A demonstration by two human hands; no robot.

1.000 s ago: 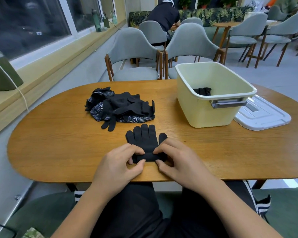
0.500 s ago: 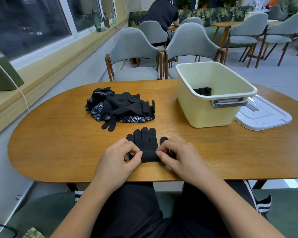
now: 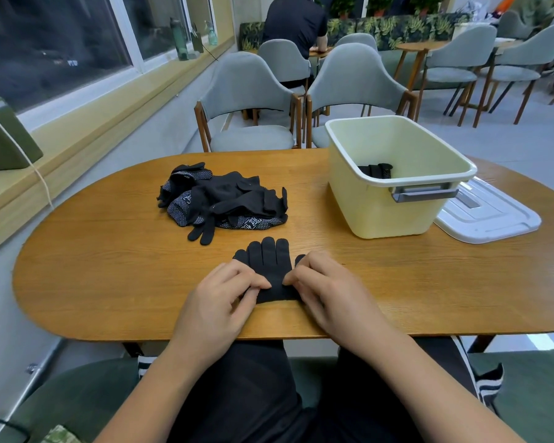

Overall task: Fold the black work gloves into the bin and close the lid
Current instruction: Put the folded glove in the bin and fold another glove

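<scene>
A black work glove [image 3: 269,266] lies flat near the table's front edge, fingers pointing away from me. My left hand [image 3: 224,302] and my right hand [image 3: 327,292] pinch its cuff end from both sides, fingertips nearly meeting over the glove. A heap of several black dotted gloves [image 3: 224,199] lies behind it to the left. The pale yellow bin [image 3: 384,206] stands at the right with a folded black glove [image 3: 376,170] inside. Its white lid [image 3: 490,215] lies flat on the table right of the bin.
The oval wooden table [image 3: 109,266] carries everything. Two grey chairs [image 3: 253,100] stand behind it. A person in black [image 3: 295,24] sits at a far table. A window ledge with a green box [image 3: 4,135] and a white cord runs along the left.
Both hands have slid forward along the glove, rolling its cuff end towards the fingers, and my fingertips have come closer together over its middle.
</scene>
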